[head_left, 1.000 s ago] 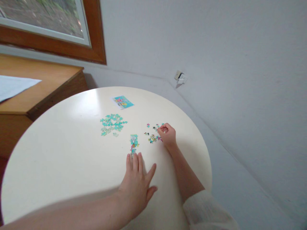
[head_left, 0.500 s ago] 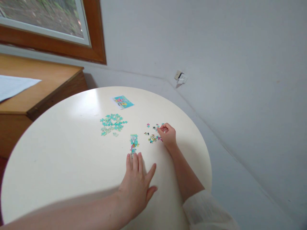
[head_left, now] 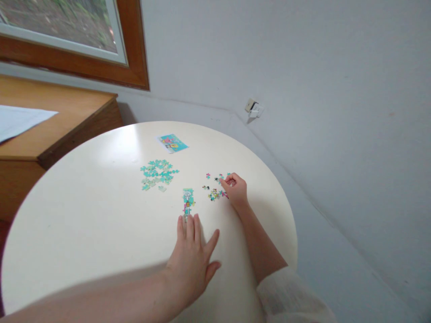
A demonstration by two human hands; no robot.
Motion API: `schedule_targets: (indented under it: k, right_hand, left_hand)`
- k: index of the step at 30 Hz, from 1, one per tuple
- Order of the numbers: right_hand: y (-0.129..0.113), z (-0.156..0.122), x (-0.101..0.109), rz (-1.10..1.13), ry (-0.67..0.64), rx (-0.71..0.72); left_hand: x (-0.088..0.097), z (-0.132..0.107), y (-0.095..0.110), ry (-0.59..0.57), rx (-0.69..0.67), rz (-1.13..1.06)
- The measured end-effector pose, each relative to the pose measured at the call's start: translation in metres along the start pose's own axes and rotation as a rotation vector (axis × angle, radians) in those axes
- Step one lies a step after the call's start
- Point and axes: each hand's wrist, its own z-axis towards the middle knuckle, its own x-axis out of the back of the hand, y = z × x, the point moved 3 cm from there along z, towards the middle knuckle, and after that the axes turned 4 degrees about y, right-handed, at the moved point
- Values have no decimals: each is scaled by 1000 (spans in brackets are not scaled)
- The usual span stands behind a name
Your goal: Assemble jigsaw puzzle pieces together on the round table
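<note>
A narrow joined strip of jigsaw puzzle (head_left: 188, 197), with a cartoon figure on turquoise, lies on the table in front of me. At its near end rest the fingertips of my left hand (head_left: 190, 260), which is open with the thumb and fingers spread and covers the strip's lower edge. My right hand (head_left: 236, 190) is to the right, its fingers curled together over loose multicoloured puzzle pieces (head_left: 214, 194). Whatever may be between those fingertips is too small to make out. Part of the loose group is hidden behind this hand.
A pile of turquoise and pale green pieces (head_left: 158, 172) lies left of the strip. Farther back is a picture card (head_left: 173, 143). The round white table (head_left: 84, 224) stands near a wall with a socket (head_left: 254, 108). A wooden cabinet (head_left: 77, 107) with paper is at left.
</note>
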Motion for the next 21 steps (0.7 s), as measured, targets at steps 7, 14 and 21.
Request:
schedule_targets:
  k: [7, 14, 21]
  right_hand:
    - [0, 0, 0, 10, -1, -8]
    - [1, 0, 0, 18, -3, -31]
    - [0, -1, 0, -4, 0, -27]
  left_hand:
    - [-3, -1, 0, 16, -8, 11]
    - [-7, 0, 1, 64, -15, 29]
    - [-6, 1, 0, 59, -22, 50]
